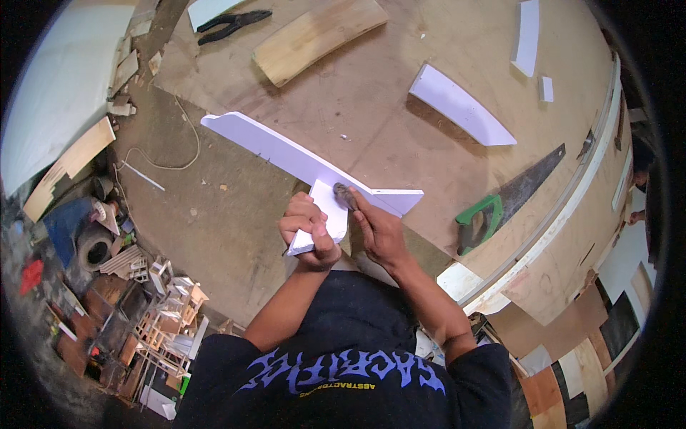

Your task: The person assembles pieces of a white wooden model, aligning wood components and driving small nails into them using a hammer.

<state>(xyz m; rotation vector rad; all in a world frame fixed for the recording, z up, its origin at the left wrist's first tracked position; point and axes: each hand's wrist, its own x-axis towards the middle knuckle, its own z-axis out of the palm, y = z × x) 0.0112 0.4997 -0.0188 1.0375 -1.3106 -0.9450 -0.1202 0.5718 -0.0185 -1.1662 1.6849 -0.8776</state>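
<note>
My left hand [311, 230] is closed around a small white board piece [329, 204], with its lower end sticking out below the fingers. In my right hand [381, 232] is a small dark grey, rounded piece [344, 195], pinched at the fingertips and touching or just over the board's upper right side. I cannot make out its exact kind. Just beyond both hands lies a long white strip [279, 149] with a notched left end. An angled white piece [399, 199] meets its right end.
On the brown board surface lie a curved wooden piece [318, 41], black-handled pliers [232, 26], a curved white piece [461, 106], another white strip [527, 37] and a green-handled handsaw [511, 200]. Wood scraps [168, 307] heap at lower left. Part of another person [639, 189] shows at far right.
</note>
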